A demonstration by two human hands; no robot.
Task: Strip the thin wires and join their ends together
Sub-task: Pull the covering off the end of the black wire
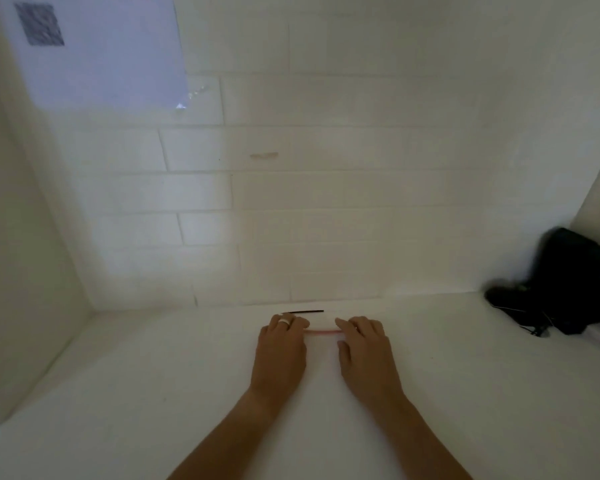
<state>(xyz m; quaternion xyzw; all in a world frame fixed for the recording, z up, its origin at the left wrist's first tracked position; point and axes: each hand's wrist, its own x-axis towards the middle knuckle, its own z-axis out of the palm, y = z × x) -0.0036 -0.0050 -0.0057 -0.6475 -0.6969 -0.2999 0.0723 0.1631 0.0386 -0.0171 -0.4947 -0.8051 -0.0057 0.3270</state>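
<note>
A short red wire (322, 331) lies flat on the white table, stretched between my two hands. My left hand (281, 348), with a white ring on one finger, covers the wire's left end with its fingertips. My right hand (364, 348) rests on the wire's right end. Whether either hand pinches the wire or only presses on it is not clear. A short black wire (303, 311) lies just beyond my left fingers, near the wall, untouched.
A white brick wall (326, 202) rises right behind the wires. A black bag with small dark items (565, 289) sits in the far right corner. A white side panel (25, 271) closes the left. A paper sheet (101, 57) hangs upper left.
</note>
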